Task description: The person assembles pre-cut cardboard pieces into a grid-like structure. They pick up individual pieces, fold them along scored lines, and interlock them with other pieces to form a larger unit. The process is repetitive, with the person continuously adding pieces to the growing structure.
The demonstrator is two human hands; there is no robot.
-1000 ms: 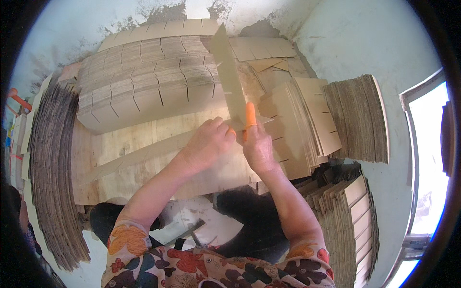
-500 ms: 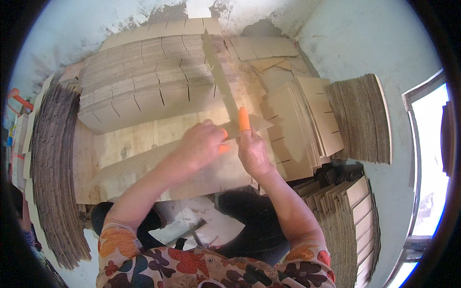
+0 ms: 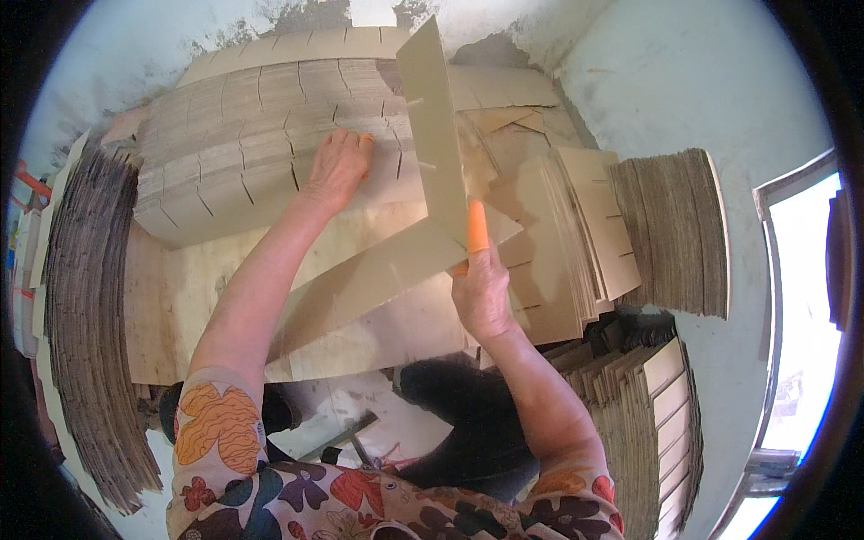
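Right hand point(image 3: 481, 292) gripping cardboard strips point(image 3: 432, 135) (crossed)

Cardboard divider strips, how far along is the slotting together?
Done: two slotted strips already cross, held by the right hand. In hand: the left hand reaches onto the fanned stack of slotted strips. Left: large piles remain around the plywood board.
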